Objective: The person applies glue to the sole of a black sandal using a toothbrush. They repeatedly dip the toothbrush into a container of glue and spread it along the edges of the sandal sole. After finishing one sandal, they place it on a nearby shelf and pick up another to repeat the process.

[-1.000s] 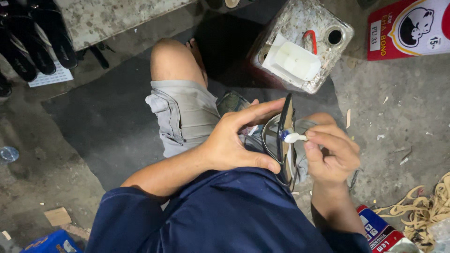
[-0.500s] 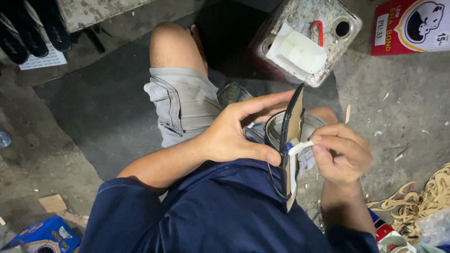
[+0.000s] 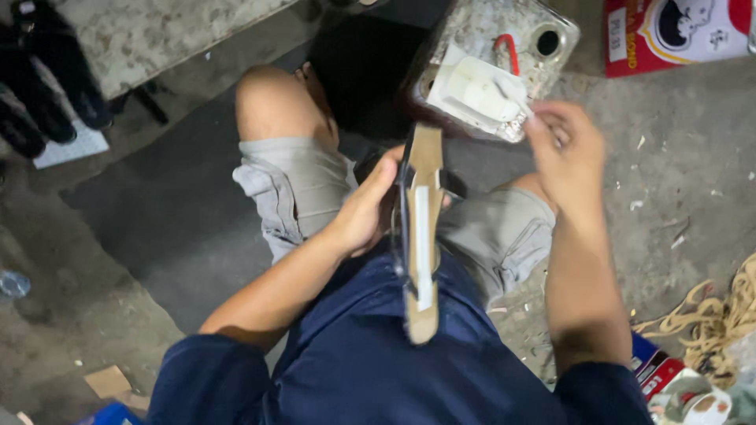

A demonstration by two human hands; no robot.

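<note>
**A:** What is being worked on?

**B:** A long, narrow tan shoe sole with a black edge and a pale strip down its middle (image 3: 422, 236), stood on edge over the seated person's lap, between the two hands.

**A:** Who holds it?

**B:** The left hand (image 3: 364, 211) grasps it from the left side, thumb up against the black edge near the top end.

**A:** And the other hand?

**B:** The right hand (image 3: 563, 157) is up and away from the sole, to its right. The fingers are bent around a thin white stick (image 3: 513, 93) whose far end reaches into a white plastic tub (image 3: 472, 90). The hand is blurred, so the exact pinch is hard to make out.

**A:** Where does the tub sit?

**B:** On top of a dented square metal can with a round opening and a red handle (image 3: 543, 47), just beyond the right hand.

**A:** Anything else nearby?

**B:** A red printed carton (image 3: 677, 31) lies past the can. Tan rope (image 3: 709, 315) is coiled on the concrete right of the right forearm. Black shoes (image 3: 39, 79) stand far left of the left hand.
</note>
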